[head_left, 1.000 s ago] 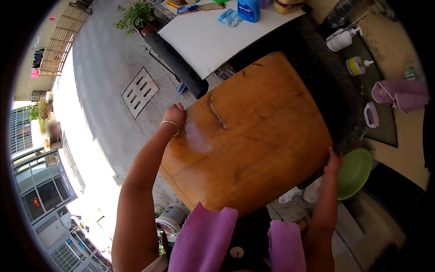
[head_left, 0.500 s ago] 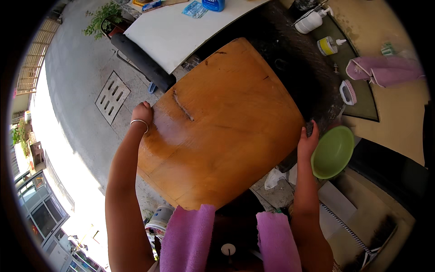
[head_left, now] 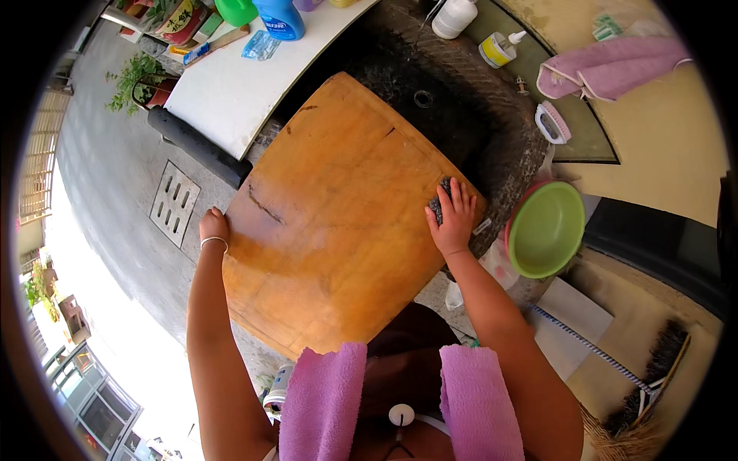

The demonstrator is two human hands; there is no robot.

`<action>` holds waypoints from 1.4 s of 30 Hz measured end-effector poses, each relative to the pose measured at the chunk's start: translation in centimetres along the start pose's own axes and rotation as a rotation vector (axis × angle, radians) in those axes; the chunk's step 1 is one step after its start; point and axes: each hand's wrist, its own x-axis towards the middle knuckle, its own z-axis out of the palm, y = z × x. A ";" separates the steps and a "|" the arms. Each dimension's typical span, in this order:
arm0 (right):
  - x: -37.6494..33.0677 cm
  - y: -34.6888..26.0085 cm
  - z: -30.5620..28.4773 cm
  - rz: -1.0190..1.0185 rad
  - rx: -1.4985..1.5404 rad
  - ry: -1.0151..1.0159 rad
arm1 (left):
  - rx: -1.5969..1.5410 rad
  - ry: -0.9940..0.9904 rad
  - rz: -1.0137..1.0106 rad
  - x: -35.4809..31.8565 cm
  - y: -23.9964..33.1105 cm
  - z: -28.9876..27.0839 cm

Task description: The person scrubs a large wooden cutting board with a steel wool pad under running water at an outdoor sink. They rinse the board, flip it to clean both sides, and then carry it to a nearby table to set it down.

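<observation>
A large orange-brown wooden board (head_left: 330, 223) slants across the middle, its far part over a dark stone sink (head_left: 430, 96). Dark cracks mark its face and a wet sheen shows on its left half. My left hand (head_left: 214, 224) is closed round the board's left edge, thumb side up, a thin bangle at the wrist. Near the right edge my right hand (head_left: 455, 219) presses a dark grey steel wool scourer (head_left: 440, 201) onto the board, fingers laid over it. The scourer is partly hidden under the palm.
A green basin (head_left: 547, 230) stands right of the board. On the ledge beyond are a scrub brush (head_left: 552, 123), bottles and a pink towel (head_left: 607, 67). A white counter (head_left: 231, 100) with a blue bottle (head_left: 279, 19) lies far left. A drain cover (head_left: 174, 203) is in the floor.
My right hand has moved from the board's right edge onto its face with the scourer. My left hand still grips the left edge. The view has shifted.
</observation>
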 end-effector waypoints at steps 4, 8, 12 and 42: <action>-0.2 0.2 0.0 0.016 -0.018 0.001 | -0.024 0.012 -0.002 -0.9 2.1 -1.3; 0.0 0.3 0.5 0.010 -0.017 0.031 | -0.127 -0.010 -0.062 -0.5 2.4 -2.1; 0.4 0.1 0.5 0.030 -0.016 -0.003 | -0.316 -0.035 -0.205 -1.6 2.8 -5.0; 9.2 6.9 1.1 0.092 0.351 -0.296 | -0.995 0.143 -1.210 -30.4 4.6 -2.3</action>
